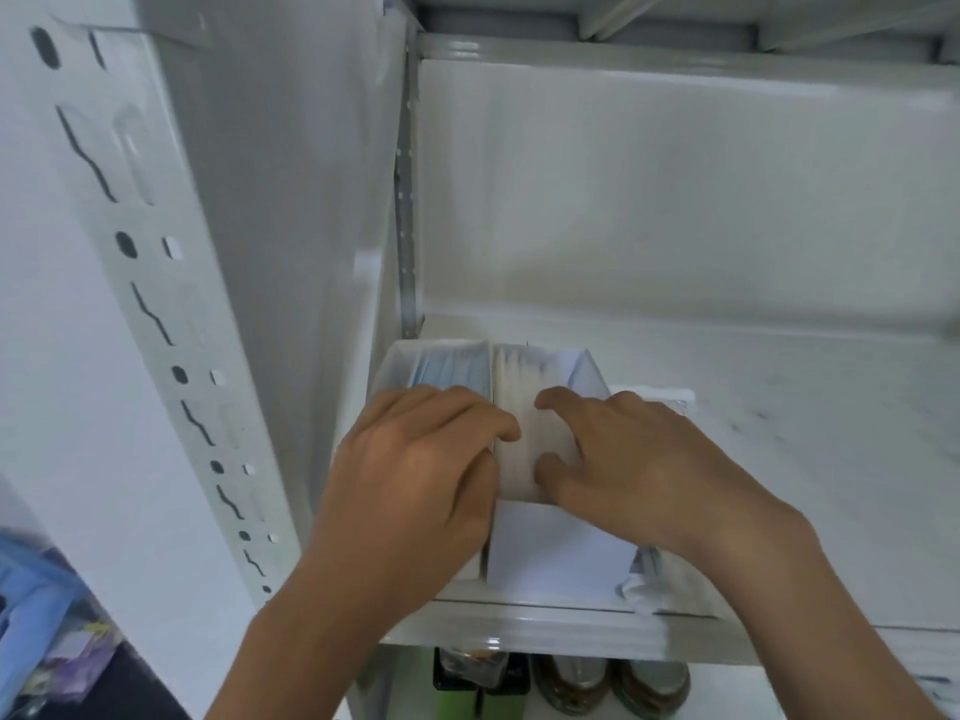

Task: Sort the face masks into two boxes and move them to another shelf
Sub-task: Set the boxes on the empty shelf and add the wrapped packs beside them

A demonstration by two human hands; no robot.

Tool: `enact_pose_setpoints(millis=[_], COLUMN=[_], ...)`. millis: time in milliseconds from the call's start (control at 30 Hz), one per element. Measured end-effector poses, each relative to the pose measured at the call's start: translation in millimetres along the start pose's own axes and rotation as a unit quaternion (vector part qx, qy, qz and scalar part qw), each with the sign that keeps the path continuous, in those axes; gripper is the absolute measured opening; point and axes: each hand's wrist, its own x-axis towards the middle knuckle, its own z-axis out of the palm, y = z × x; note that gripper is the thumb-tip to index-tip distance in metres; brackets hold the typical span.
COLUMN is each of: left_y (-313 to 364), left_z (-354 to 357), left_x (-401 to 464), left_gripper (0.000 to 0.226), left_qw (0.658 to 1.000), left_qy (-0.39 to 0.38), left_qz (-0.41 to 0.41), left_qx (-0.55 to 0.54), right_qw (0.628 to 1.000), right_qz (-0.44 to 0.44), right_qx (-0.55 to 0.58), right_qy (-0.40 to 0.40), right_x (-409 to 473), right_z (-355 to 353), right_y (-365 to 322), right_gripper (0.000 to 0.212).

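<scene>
Two white open boxes stand side by side at the left end of a white metal shelf (779, 459). The left box (397, 361) holds blue face masks (449, 368); the right box (558, 556) holds white face masks (517, 376). My left hand (415, 475) lies over the left box, its fingers reaching the divide between the boxes. My right hand (639, 470) rests on the right box, thumb and forefinger spread over the white masks. Whether either hand grips a box wall is hidden.
A crumpled clear plastic wrapper (652, 579) lies just right of the boxes, under my right wrist. The slotted shelf upright (156, 314) stands to the left. Jars (571, 678) sit on the shelf below. Blue cloth (26, 605) is at the lower left.
</scene>
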Motion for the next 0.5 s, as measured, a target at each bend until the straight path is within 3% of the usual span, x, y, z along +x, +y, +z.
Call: enact_pose_setpoints(millis=[200, 367, 500], left_y=[-10, -12, -15], left_z=[-7, -4, -5], left_x=[-7, -5, -6], left_gripper=[0.022, 0.028, 0.025], left_qw=[0.989, 0.986, 0.987], left_qy=[-0.078, -0.126, -0.126], left_qz=[-0.083, -0.079, -0.076], left_qx=[0.091, 0.072, 0.057], right_qw=[0.998, 0.993, 0.995], right_qz=[0.048, 0.037, 0.019], right_qx=[0.029, -0.062, -0.068], right_qy=[-0.011, 0.093, 0.070], right_x=[9, 9, 6], right_z=[-1, -2, 2], right_y=[-7, -7, -14], right_gripper=[0.049, 0.041, 0.022])
